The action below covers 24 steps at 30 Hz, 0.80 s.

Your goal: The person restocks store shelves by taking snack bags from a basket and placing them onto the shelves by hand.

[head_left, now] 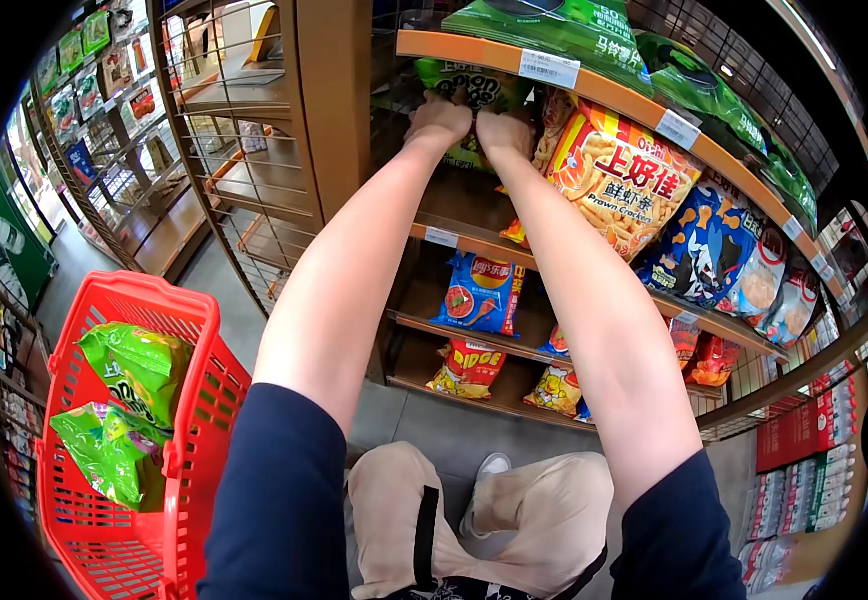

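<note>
Both my arms reach into the second shelf from the top. My left hand (438, 122) is closed at the front of a green bag of onion rings (466, 86), its fingers curled against the bag. Close beside it, my right hand (506, 134) grips the same bag; its fingertips are partly hidden. Just right of my right hand stands a large yellow and red bag of prawn crackers (622, 180). At the lower left, a red shopping basket (209, 365) contains green snack bags (139, 375).
A wooden shelf edge (594, 82) with price labels runs above my hands, carrying large green bags (554, 30). Lower shelves hold a blue chip bag (481, 292) and a red one (467, 370). A wooden post (334, 100) and wire rack stand left.
</note>
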Tool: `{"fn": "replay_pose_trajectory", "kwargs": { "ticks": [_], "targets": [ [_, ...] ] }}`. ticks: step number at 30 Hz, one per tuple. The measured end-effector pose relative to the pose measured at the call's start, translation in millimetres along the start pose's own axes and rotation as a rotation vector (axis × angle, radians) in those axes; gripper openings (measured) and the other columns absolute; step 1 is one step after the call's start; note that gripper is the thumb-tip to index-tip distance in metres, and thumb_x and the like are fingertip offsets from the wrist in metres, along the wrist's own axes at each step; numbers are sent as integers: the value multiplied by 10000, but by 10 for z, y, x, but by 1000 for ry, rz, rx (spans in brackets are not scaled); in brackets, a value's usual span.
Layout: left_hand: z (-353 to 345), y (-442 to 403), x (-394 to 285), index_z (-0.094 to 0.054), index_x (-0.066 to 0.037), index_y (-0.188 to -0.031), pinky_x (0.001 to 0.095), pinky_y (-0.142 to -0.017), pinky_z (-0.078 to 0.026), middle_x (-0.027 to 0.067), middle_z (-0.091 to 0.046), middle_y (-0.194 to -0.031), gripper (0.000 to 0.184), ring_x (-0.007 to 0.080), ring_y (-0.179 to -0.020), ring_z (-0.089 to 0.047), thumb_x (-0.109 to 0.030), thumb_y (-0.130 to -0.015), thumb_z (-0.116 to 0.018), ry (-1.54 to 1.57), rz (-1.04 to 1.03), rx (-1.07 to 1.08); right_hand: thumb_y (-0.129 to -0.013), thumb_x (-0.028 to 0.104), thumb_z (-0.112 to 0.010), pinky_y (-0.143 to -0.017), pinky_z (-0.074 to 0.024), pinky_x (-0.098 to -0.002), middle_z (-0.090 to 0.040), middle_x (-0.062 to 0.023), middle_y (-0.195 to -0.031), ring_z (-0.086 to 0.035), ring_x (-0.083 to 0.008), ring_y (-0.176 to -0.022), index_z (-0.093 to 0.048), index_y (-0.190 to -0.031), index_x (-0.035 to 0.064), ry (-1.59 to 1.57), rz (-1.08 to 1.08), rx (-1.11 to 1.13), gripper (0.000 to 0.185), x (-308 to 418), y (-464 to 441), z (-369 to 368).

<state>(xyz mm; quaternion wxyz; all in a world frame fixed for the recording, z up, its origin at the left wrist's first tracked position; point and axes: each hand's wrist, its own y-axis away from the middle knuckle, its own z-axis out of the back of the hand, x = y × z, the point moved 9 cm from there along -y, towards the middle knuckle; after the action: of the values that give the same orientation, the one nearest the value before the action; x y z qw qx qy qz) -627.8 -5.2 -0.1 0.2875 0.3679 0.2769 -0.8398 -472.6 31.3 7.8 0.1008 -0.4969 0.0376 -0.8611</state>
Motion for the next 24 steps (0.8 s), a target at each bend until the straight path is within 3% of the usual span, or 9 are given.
{"fn": "replay_pose_trajectory", "kwargs": {
  "ticks": [4, 6, 7, 9, 10, 14, 18, 23, 24],
  "targets": [
    [-72, 37, -9, -254, -53, -1443, 496, -1076, -301, 200, -380, -1435, 756, 382, -1342, -320, -554, -897, -405, 20, -34, 144, -751, 309, -574, -1022, -390, -395, -481, -324, -1288, -498, -395, -1199, -504, -1241, -69, 76, 11, -70, 623, 38, 109, 79],
    [-195, -15, -10, -313, -81, -1435, 499, -1088, -280, 184, -373, -1447, 751, 374, -1355, -304, -589, -888, -393, -11, -81, 167, -758, 331, -576, -1035, -375, -397, -454, -306, -1326, -467, -386, -1232, -439, -1310, -39, 62, 142, -78, 678, 166, 91, 106],
    [-172, 47, -82, -349, -93, -1427, 496, -1096, -269, 173, -372, -1452, 745, 370, -1360, -297, -605, -886, -380, -19, -109, 181, -752, 291, -628, -1054, -356, -427, -444, -287, -1344, -460, -413, -1231, -376, -1358, 16, -40, 336, -258, 712, 318, 196, 247],
    [-161, 357, -138, -386, -73, -1410, 464, -1115, -243, 143, -357, -1470, 767, 362, -1381, -260, -632, -888, -325, -8, -39, 241, -757, 310, -637, -1055, -355, -422, -441, -281, -1350, -453, -403, -1242, -376, -1362, 27, 12, 209, -149, 718, 205, 134, 258],
    [-211, 292, -140, -377, -65, -1412, 460, -1117, -237, 154, -359, -1466, 769, 363, -1376, -270, -628, -891, -322, -18, -53, 244, -789, 398, -611, -1063, -346, -403, -422, -254, -1382, -445, -382, -1257, -353, -1387, 28, 10, 210, -133, 750, 185, 130, 282],
    [-263, 273, -104, -356, -49, -1412, 451, -1120, -227, 189, -357, -1456, 755, 363, -1365, -294, -604, -900, -333, 44, -15, 223, -821, 515, -551, -1075, -329, -380, -397, -227, -1415, -422, -360, -1284, -314, -1416, 28, 118, 194, -46, 805, 50, 40, 298],
    [-229, 278, -99, -356, -41, -1403, 451, -1116, -234, 204, -364, -1446, 743, 361, -1360, -305, -584, -895, -371, 116, -29, 173, -853, 623, -433, -1113, -255, -354, -329, -217, -1463, -309, -329, -1364, -352, -1406, 16, 341, 126, 123, 825, -77, -38, 246],
    [-244, 12, 46, -334, 31, -1355, 460, -1054, -336, 237, -384, -1403, 753, 396, -1300, -367, -543, -881, -449, 80, -17, 98, -842, 734, -296, -1131, -203, -327, -245, -226, -1496, -235, -291, -1406, -320, -1421, -2, 448, 58, 242, 937, -187, -223, 206],
    [-93, 130, 26, -320, 56, -1331, 461, -1019, -374, 253, -363, -1399, 725, 413, -1278, -382, -447, -858, -542, 71, 1, 55, -852, 725, -281, -1122, -220, -321, -317, -247, -1456, -271, -299, -1391, -414, -1359, -28, 455, 80, 214, 917, -105, -60, 276]
  ]
}}
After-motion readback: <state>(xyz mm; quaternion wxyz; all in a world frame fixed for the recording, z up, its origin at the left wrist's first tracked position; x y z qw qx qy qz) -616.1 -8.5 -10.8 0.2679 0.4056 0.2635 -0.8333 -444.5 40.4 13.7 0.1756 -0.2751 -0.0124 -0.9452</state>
